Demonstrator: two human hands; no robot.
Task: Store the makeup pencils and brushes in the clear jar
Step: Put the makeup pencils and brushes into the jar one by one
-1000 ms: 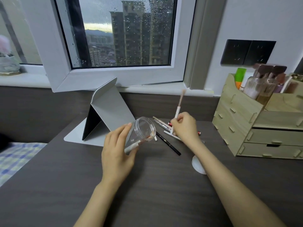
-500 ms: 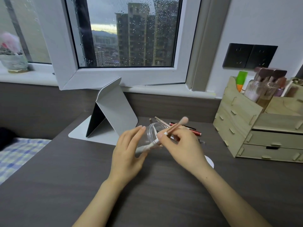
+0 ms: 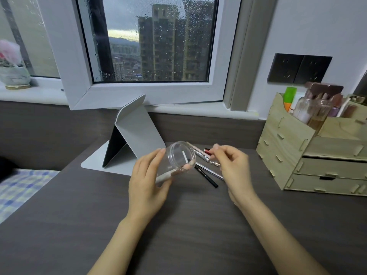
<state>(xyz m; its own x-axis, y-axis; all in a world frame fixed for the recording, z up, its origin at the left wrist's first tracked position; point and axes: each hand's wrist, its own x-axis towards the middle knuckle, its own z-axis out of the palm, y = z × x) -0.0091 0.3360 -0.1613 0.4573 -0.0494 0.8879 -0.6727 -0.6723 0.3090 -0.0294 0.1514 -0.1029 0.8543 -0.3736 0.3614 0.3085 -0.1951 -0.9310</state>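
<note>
Daylight from the rain-streaked window [image 3: 151, 40] falls on a grey folding stand [image 3: 137, 135] propped at the back of the dark desk [image 3: 178, 225]. Just right of it, the left hand [image 3: 147, 183] has its grip wrapped around the clear jar [image 3: 176, 161], tilted on its side above the desk with the mouth facing the window, and two white-handled brushes [image 3: 185, 157] lie inside. Past the jar's rim, pencils and brushes [image 3: 206, 171] lie loose on the desk, a black pencil [image 3: 205, 175] nearest us, a red one [image 3: 207, 150] behind. Over them the right hand [image 3: 232, 167] hovers, fingers curled, thumb and forefinger pinched near together, holding nothing I can make out. Far right stands a wooden drawer organiser [image 3: 309, 153] with bottles on top.
</note>
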